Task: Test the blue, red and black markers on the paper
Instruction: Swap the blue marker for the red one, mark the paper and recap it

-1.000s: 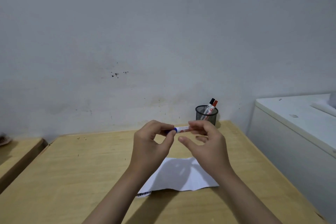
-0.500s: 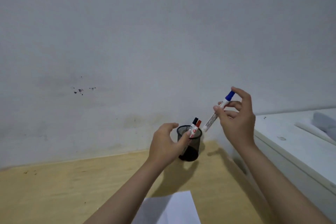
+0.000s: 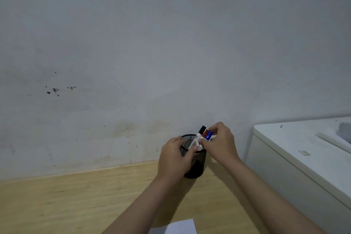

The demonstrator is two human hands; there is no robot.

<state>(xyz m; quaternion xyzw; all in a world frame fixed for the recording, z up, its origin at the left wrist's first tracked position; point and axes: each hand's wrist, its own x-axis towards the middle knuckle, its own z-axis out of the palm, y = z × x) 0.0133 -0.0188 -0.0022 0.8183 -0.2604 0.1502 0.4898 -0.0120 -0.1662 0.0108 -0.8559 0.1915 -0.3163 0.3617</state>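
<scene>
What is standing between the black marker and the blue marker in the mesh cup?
The red marker stands between the black marker and blue marker, seen in the head view.

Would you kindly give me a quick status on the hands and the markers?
Left hand gripping mesh cup. Right hand pinching blue marker, in cup beside red marker and black marker. Paper near edge; nothing obstructing.

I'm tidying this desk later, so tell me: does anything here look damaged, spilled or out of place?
Nothing spilled or broken. The mesh cup stands upright, steadied by the left hand, while the right hand slots the blue marker in. Only the wall looks odd: dark specks and faint stains.
</scene>
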